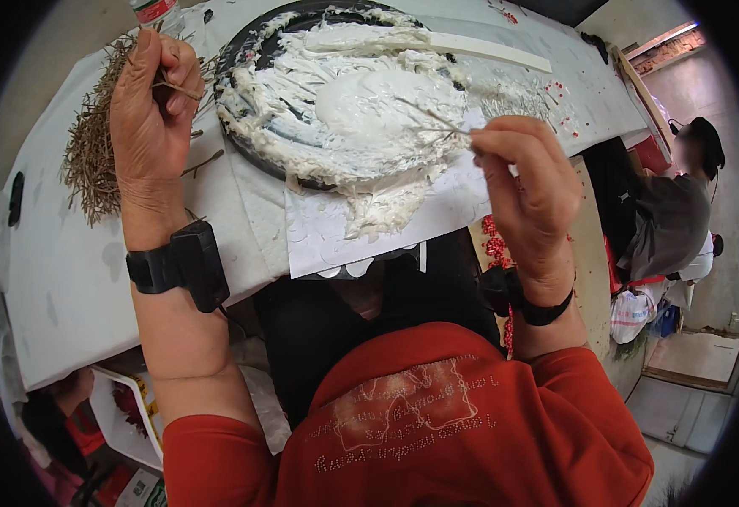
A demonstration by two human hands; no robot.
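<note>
My right hand [531, 182] pinches the end of a thin branched twig [437, 121] between thumb and fingers. The twig's forked tips lie over the thick white paste [378, 101]; whether they touch it I cannot tell. That paste fills a round black tray [227, 106] and is smeared over its rim. At the left, my left hand [156, 114] is closed around a few brown twigs [185, 87], held upright above the table. Right beside it lies a large heap of brown twigs [90, 160].
A white strip [496, 51] rests across the tray's far right side. White paper [462, 203] under the tray bears a paste blob. Small red beads [559, 93] are scattered at the right, near whitish twigs [513, 100]. A bottle [155, 12] stands far left. Another person [673, 211] is at the right.
</note>
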